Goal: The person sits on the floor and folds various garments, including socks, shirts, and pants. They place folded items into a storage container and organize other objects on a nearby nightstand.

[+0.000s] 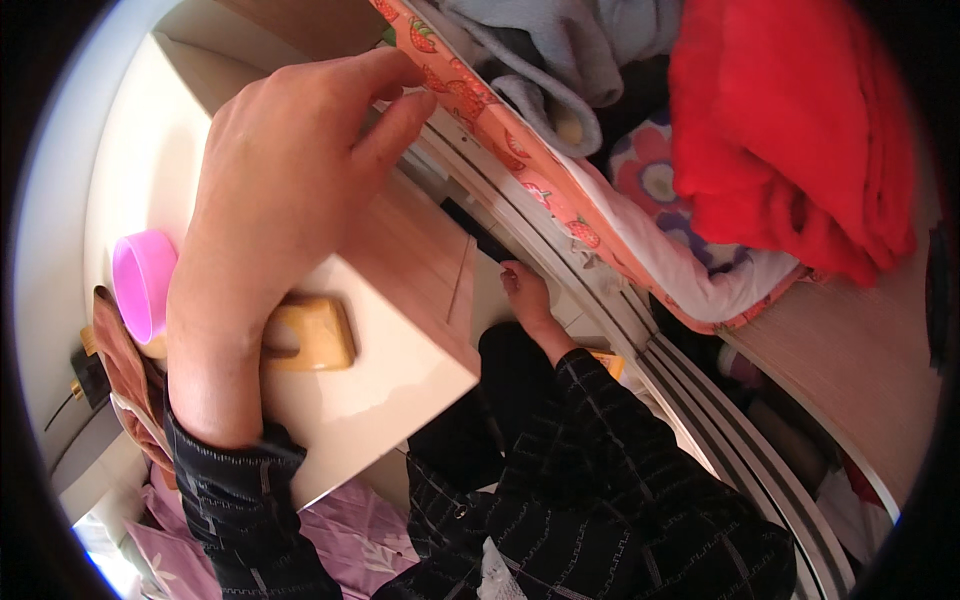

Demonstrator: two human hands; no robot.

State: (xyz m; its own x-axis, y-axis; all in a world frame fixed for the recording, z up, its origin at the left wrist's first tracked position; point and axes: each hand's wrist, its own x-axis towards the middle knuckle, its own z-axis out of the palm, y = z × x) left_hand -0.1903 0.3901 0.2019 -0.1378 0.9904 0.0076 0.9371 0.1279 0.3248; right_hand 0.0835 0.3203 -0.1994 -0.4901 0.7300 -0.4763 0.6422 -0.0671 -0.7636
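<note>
My left hand [292, 157] reaches above a cream cabinet top [405, 360]. Its thumb and forefinger are bent, their tips overlapping the strawberry-print side of a fabric storage box [517, 142]; whether they grip it I cannot tell. The other fingertips are hidden. Inside the box lie grey clothing [585, 45] and a floral-patterned cloth [652, 172]. A folded red garment [787, 127] rests over the box's right end. Low beside my dark trousers, my right hand [526, 292] hangs with its fingers curled, and nothing shows in it.
On the cabinet top sit a yellow object with a cut-out [319, 334] and a pink round container [142, 285], near a brown strap [124, 352]. Sliding-door rails [622, 315] run along the wardrobe shelf [840, 360]. Purple patterned fabric [360, 532] lies below the cabinet.
</note>
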